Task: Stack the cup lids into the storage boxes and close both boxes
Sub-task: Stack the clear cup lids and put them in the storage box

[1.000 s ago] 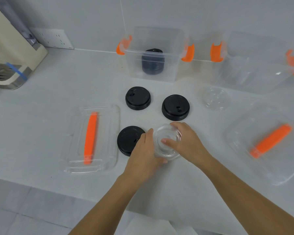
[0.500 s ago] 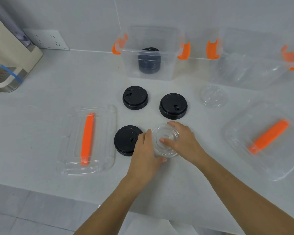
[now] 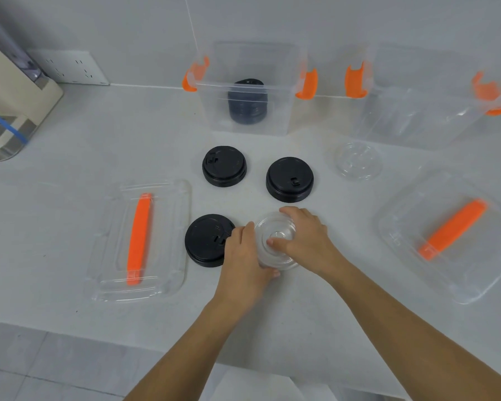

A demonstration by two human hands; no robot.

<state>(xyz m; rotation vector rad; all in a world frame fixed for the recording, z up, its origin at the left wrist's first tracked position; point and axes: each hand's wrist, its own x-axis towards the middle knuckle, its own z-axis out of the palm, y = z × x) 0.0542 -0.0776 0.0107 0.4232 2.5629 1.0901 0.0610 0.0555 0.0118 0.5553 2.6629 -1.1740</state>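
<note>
At the far-left edge of the pale bench [image 3: 70, 175] a cream appliance [image 3: 9, 111] stands below a wall socket [image 3: 70, 68] on the plain light wall. Toward the near edge lies a clear box cover with an orange handle [image 3: 139, 238], and just beside it sits a black cup lid [image 3: 207, 240], its right rim under the left hand [image 3: 245, 256]. That hand is cupped against the left side of the clear lid stack [image 3: 275, 241], fingers curled under its near rim, while the right hand [image 3: 304, 241] wraps the stack's far and right side with the thumb pressed on the centre dome; both hands grasp the stack, which appears to rest on the bench near the middle. These thin clear lids are likely very light, springy and slick, prone to sliding apart or denting, so a hold around the rims from both sides seems safest. Beyond stand two more black lid piles [image 3: 224, 166] [image 3: 289, 179], and against the back edge the open left storage box [image 3: 249, 91] with orange latches holds a black stack [image 3: 248, 102]. Further right another clear lid [image 3: 358, 160] lies in front of the open right storage box [image 3: 422, 111], which seems to hold little or nothing. Near the right edge lies the second cover [image 3: 451, 233]. Grey floor tiles show below the near edge.
</note>
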